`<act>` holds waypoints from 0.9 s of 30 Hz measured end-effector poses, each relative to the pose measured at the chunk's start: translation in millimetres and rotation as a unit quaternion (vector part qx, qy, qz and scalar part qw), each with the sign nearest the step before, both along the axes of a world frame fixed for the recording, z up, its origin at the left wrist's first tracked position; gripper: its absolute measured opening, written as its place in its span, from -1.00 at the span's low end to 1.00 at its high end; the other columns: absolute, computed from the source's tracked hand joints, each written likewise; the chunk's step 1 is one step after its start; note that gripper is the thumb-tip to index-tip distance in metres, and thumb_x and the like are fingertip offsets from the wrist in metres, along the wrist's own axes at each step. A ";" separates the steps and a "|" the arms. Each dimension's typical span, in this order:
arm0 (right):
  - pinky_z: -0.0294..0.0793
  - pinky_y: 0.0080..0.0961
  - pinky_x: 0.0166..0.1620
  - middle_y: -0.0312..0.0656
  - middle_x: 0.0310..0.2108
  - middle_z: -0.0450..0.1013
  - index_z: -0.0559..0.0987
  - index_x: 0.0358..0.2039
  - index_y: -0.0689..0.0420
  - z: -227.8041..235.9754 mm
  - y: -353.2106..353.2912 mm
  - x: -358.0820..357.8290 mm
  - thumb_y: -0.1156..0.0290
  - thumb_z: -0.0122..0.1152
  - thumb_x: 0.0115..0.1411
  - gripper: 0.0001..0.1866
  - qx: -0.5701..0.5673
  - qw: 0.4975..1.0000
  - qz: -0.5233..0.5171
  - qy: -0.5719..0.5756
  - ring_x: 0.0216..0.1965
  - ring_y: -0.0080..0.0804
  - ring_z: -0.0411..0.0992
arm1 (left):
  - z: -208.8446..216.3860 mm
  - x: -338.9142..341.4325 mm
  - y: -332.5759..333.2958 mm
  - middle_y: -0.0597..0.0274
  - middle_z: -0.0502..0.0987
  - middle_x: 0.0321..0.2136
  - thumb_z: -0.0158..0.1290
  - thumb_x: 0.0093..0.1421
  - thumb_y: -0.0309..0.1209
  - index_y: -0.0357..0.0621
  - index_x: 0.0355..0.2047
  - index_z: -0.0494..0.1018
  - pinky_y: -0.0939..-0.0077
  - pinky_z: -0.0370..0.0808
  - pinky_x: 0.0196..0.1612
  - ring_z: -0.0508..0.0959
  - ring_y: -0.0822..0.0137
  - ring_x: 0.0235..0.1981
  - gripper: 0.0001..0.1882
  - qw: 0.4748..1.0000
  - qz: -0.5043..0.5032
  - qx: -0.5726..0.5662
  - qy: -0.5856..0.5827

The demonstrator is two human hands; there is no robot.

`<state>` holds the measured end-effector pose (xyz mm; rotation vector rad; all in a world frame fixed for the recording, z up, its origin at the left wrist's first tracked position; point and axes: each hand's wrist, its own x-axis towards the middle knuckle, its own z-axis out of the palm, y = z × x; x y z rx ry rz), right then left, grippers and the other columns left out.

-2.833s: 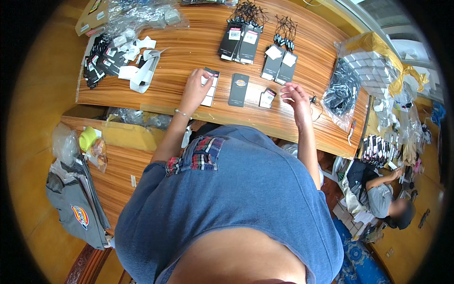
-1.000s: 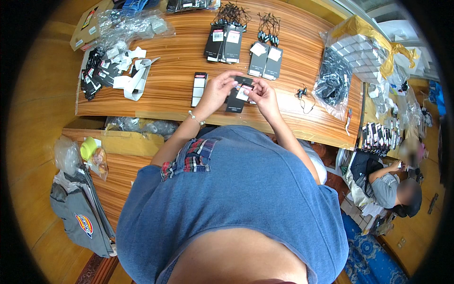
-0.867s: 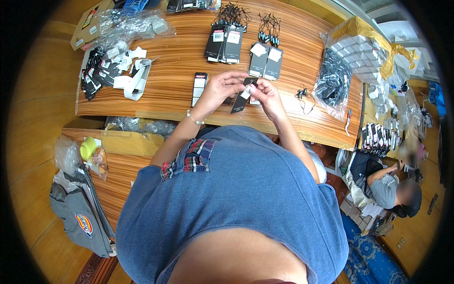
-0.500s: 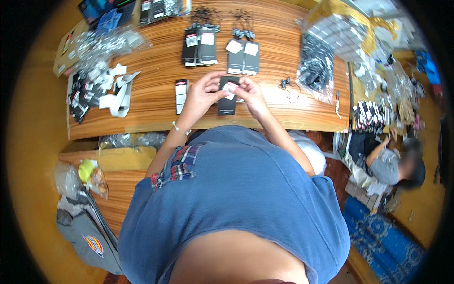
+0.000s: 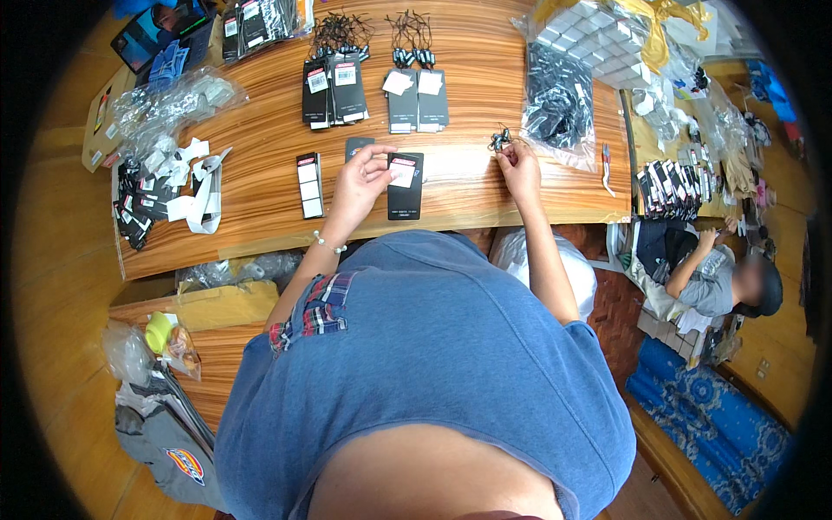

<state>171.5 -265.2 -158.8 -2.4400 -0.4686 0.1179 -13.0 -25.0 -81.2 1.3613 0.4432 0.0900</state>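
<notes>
A black hang tag point(image 5: 405, 204) with a white sticker is near the table's front edge. My left hand point(image 5: 364, 178) has its thumb and fingers at the tag's upper left edge, gripping it. Just beyond that hand lies another dark tag point(image 5: 359, 145), partly covered by my fingers. To the right, my right hand point(image 5: 520, 172) is closed at the fingertips on a small bunch of black tag strings point(image 5: 500, 139). A narrow strip of white stickers point(image 5: 310, 186) on black backing lies left of my left hand.
Stacked tags with strings point(image 5: 336, 91) and a paler pair of tag stacks point(image 5: 418, 100) stand farther back. At right are a plastic bag of black strings point(image 5: 559, 104) and a small cutter point(image 5: 607, 171). Scrap backing paper point(image 5: 204, 195) lies left. A person point(image 5: 706, 277) sits at right.
My right hand has left the tag and moved right to the black strings. My left hand stays at the tag, which now shows a sticker. The view has shifted slightly.
</notes>
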 end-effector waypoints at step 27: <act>0.39 -0.42 -0.43 -0.12 -0.63 0.44 0.51 -0.57 0.20 -10.0 22.3 26.9 0.44 0.25 -0.18 -0.85 0.042 0.996 -0.030 0.068 -0.57 -0.24 0.42 | -12.0 -6.3 -2.2 0.25 0.51 -0.38 0.01 0.08 -0.61 -0.18 -0.10 0.30 0.76 0.42 -0.36 0.50 0.53 -0.34 -0.65 1.000 -0.010 0.013 -0.008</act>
